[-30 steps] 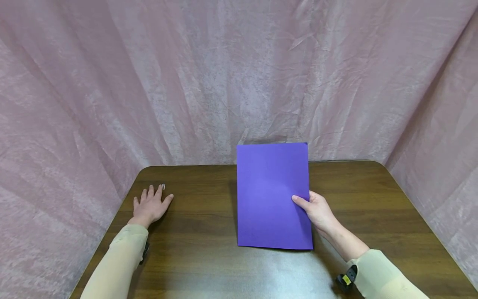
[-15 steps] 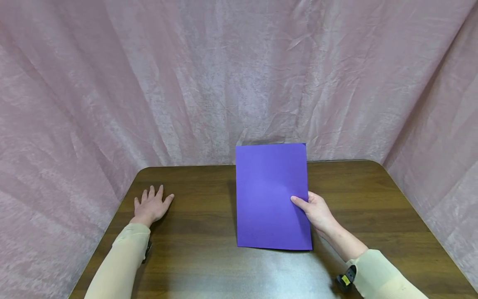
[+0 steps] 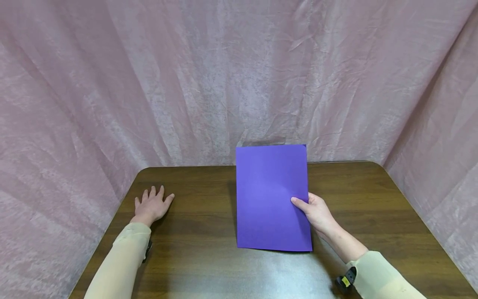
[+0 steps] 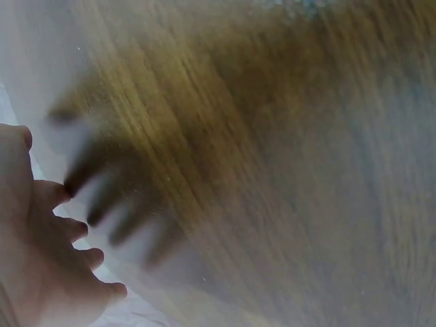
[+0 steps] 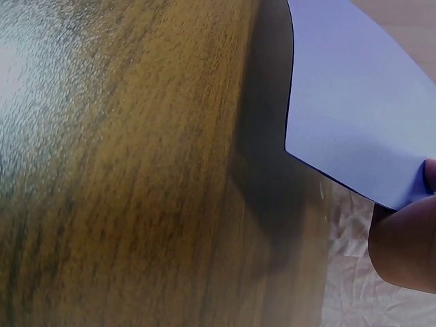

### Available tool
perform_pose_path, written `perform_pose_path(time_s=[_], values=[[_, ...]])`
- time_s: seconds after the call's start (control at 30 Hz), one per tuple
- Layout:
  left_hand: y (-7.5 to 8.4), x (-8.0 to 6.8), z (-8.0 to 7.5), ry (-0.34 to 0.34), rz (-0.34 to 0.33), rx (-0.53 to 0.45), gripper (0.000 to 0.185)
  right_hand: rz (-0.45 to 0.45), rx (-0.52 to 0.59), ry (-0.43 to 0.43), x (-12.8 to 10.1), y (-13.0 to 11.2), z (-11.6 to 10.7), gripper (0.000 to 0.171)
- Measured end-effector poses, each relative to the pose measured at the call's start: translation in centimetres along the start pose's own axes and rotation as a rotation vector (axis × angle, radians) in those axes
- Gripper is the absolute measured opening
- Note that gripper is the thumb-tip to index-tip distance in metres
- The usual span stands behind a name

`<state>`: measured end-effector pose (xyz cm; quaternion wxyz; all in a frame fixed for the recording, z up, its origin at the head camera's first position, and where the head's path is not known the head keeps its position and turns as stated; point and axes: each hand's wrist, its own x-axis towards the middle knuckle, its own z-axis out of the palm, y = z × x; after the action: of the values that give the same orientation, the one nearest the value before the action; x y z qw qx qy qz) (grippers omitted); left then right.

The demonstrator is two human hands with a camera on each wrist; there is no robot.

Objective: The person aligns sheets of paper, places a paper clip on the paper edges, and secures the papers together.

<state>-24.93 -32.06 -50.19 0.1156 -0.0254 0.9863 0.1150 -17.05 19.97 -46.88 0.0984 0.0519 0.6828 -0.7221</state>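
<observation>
Pink draped cloth (image 3: 112,83) behind brown table (image 3: 201,232), right hand (image 3: 317,212) pinching purple sheet (image 3: 270,195) at its right edge, left hand (image 3: 151,205) flat, fingers spread

Sheet of paper (image 3: 270,195): plain violet-purple, no print or marking; paler lilac seen from the right wrist. Table (image 3: 209,224): dark brown wood with lengthwise grain streaks, a pale glare patch near the front edge. Curtain (image 3: 149,83) behind: dusty pink, mottled and creased; sleeves (image 3: 119,261) on both arms: pale beige.
</observation>
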Motion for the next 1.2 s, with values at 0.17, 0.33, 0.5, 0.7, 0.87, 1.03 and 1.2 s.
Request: perform_pose_path(time_s=[0.17, 0.33, 0.5, 0.7, 0.87, 1.03, 1.2], values=[[0.3, -0.3, -0.1, -0.004, 0.0, 0.008, 0.087, -0.006, -0.024, 0.008, 0.0, 0.0, 0.0, 0.039], [0.7, -0.6, -0.2, 0.003, 0.004, 0.013, 0.085, -0.004, -0.019, 0.009, 0.0, 0.0, 0.1, 0.036], [1.1, -0.9, -0.1, 0.017, 0.024, 0.023, 0.083, 0.0, -0.012, 0.006, 0.0, 0.0, 0.2, 0.036], [1.6, -1.2, 0.3, 0.031, 0.042, 0.019, 0.08, -0.002, -0.012, 0.003, 0.1, 0.1, 0.3, 0.035], [1.9, -1.0, 0.9, 0.041, 0.065, 0.013, 0.08, -0.003, 0.007, -0.004, 0.2, 0.2, 0.3, 0.031], [2.5, -0.9, 1.3, 0.034, 0.102, 0.023, 0.082, -0.008, 0.011, -0.004, 0.3, 0.2, 0.4, 0.029], [3.3, -1.0, 1.8, 0.039, 0.133, 0.024, 0.08, -0.005, -0.007, -0.001, 0.4, 0.2, 0.4, 0.032]])
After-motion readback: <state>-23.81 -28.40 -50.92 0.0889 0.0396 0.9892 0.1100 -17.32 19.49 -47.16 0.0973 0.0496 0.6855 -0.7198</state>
